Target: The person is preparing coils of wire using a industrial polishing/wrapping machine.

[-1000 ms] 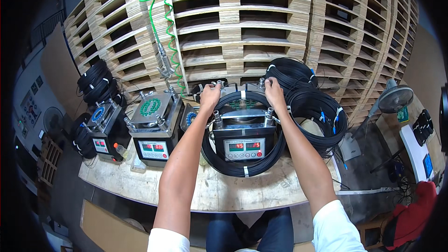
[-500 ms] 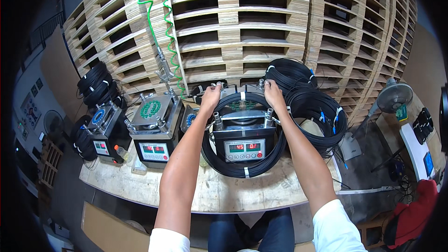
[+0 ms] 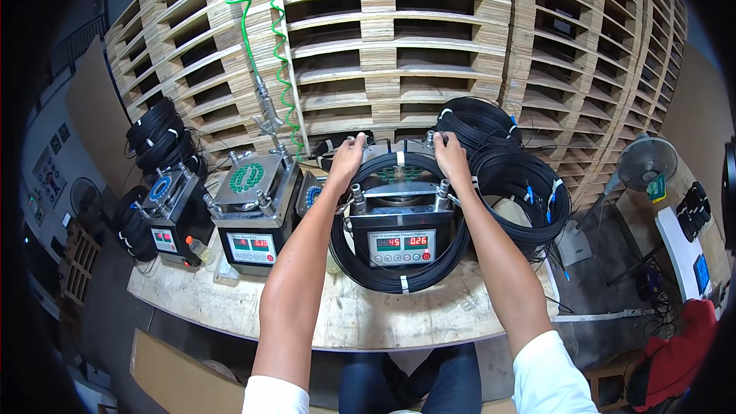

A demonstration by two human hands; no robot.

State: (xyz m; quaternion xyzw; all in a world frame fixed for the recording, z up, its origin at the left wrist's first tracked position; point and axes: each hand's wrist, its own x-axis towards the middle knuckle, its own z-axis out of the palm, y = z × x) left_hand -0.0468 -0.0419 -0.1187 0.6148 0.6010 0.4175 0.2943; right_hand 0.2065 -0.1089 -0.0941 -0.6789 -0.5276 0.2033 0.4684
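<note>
— Head view: any change?
— None; left hand (image 3: 346, 155) and right hand (image 3: 450, 155) still grip the black cable coil's (image 3: 399, 282) far rim, around the middle press machine (image 3: 400, 226).

You're in a workshop or warehouse: stacked wooden pallets (image 3: 399, 54) rise at twelve o'clock, boxy machines with digital readouts (image 3: 253, 215) line your plywood bench (image 3: 360, 322), black cable coils (image 3: 521, 184) at two o'clock.
</note>
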